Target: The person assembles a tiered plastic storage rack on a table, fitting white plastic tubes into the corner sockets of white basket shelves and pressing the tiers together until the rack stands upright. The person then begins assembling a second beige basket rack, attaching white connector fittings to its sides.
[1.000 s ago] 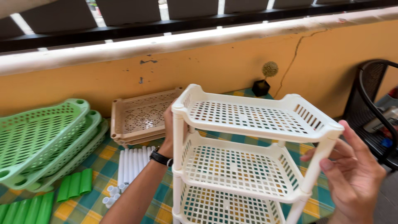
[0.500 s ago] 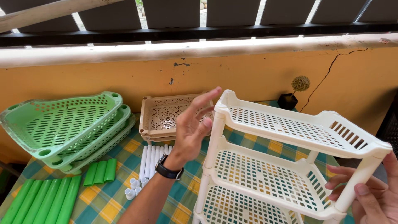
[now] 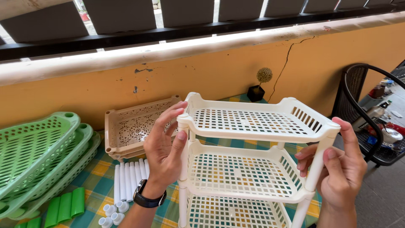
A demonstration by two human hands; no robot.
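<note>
Rack: white three-tier plastic rack (image 3: 253,169) is standing upright at centre, near the viewer, on a checked cloth (image 3: 99,181).
Left hand: left hand (image 3: 164,147) is resting against the rack's near-left corner post, thumb pressing the post just under the top shelf, fingers spreading open along the shelf rim rather than closing round it.
Right hand: right hand (image 3: 341,166) is gripping the near-right corner post, thumb in front and fingers curling behind it below the top shelf.
Watch: black watch (image 3: 147,199) is sitting on the left wrist.
Beige trays: stacked beige trays (image 3: 130,128) are lying just left of the rack, towards the far wall.
White tubes: white tubes (image 3: 128,180) are lying in a row near the beige trays.
Green trays: green trays (image 3: 38,156) are nesting at far left, with green tubes (image 3: 65,207) beside them.
Chair: black chair (image 3: 363,101) is standing at right.
</note>
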